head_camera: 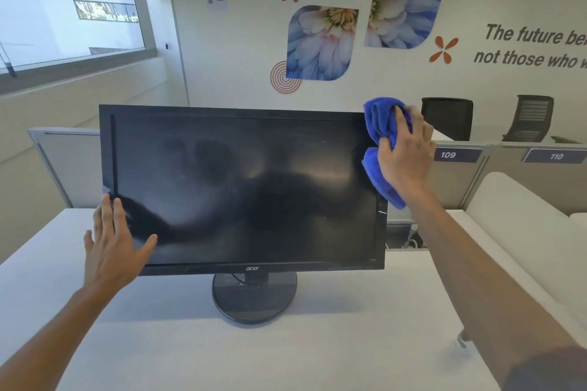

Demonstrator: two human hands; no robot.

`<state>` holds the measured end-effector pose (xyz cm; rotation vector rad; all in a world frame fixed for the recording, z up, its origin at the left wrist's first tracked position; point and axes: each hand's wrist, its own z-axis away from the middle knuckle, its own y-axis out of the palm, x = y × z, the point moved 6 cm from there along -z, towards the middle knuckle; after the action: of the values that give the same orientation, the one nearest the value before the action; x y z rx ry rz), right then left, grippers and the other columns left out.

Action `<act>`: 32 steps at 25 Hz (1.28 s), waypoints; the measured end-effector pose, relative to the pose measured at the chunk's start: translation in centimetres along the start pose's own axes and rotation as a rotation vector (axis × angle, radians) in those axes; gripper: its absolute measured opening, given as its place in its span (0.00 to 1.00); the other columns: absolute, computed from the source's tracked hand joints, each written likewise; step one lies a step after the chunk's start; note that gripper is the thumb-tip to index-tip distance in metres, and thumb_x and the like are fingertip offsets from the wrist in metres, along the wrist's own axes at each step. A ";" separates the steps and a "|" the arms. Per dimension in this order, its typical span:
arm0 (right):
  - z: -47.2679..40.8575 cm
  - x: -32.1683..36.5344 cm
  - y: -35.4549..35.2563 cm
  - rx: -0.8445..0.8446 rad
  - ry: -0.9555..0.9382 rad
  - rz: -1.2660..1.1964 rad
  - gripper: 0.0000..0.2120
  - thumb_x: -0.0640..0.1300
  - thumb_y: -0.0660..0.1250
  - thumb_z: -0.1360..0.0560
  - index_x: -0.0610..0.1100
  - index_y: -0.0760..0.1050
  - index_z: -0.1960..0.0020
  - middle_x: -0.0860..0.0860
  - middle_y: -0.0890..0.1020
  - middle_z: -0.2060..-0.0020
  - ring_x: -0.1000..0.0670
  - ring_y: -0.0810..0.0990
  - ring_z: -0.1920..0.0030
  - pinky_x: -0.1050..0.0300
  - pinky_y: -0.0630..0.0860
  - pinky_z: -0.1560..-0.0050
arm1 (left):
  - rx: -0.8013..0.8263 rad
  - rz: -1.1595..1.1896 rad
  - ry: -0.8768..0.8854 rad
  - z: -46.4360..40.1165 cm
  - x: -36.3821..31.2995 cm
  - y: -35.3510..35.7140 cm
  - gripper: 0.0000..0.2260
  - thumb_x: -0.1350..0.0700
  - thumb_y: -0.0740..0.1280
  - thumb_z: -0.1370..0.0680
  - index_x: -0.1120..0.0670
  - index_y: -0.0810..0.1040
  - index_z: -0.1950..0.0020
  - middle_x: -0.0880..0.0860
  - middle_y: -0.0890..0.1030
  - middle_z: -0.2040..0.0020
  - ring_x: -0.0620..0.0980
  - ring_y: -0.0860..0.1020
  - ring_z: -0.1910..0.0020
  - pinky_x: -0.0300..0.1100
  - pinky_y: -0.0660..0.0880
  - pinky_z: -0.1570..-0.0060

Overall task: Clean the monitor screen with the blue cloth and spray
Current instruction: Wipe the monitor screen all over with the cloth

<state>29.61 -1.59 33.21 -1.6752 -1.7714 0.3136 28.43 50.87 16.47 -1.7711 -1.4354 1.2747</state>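
Observation:
A black monitor point(241, 187) with a dark, smeared screen stands on its round base point(254, 301) in the middle of a white desk point(222, 352). My left hand point(112, 244) lies flat with straight fingers against the monitor's lower left corner. My right hand point(405, 155) presses a bunched blue cloth point(379, 124) against the monitor's upper right edge, the fingers spread over the cloth. Part of the cloth hangs below my palm. No spray bottle is in view.
A grey partition point(63, 162) stands behind the desk on the left. Behind on the right are partitions labelled 109 point(448, 154) and 110, two dark office chairs point(448, 117), and a white surface point(524, 232) beside the desk.

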 end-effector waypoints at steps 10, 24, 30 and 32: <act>2.7 -0.7 6.2 0.174 -0.088 -0.096 0.36 0.47 0.53 0.25 0.44 0.47 0.20 0.48 0.49 0.20 0.46 0.45 0.20 0.41 0.50 0.22 | 0.075 0.022 0.049 0.2 0.8 0.8 0.42 0.44 0.65 0.26 0.58 0.45 0.21 0.54 0.41 0.20 0.62 0.49 0.22 0.66 0.58 0.31; 19.8 -5.0 8.7 0.194 -0.006 -0.223 0.37 0.29 0.61 0.28 0.41 0.55 0.21 0.49 0.53 0.21 0.47 0.49 0.21 0.61 0.77 0.50 | 0.137 0.113 -0.011 1.3 0.3 0.8 0.44 0.44 0.65 0.26 0.52 0.39 0.21 0.47 0.35 0.21 0.61 0.47 0.22 0.68 0.62 0.34; 26.0 -6.2 10.0 0.196 0.079 -0.185 0.40 0.26 0.65 0.30 0.39 0.56 0.22 0.53 0.51 0.20 0.50 0.49 0.21 0.50 0.78 0.41 | 0.124 0.166 0.005 2.1 0.6 1.0 0.43 0.48 0.67 0.25 0.52 0.40 0.21 0.46 0.35 0.21 0.61 0.48 0.22 0.65 0.61 0.32; 27.2 -5.5 10.0 0.187 0.148 -0.160 0.39 0.27 0.66 0.30 0.36 0.56 0.23 0.46 0.58 0.22 0.43 0.57 0.22 0.44 0.74 0.34 | 0.114 0.175 0.023 2.5 0.8 1.0 0.43 0.50 0.68 0.25 0.53 0.40 0.21 0.47 0.37 0.21 0.60 0.48 0.22 0.63 0.61 0.31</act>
<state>20.69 1.87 5.26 -1.3811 -1.6987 0.2675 26.69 50.93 14.28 -1.8599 -1.1915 1.3909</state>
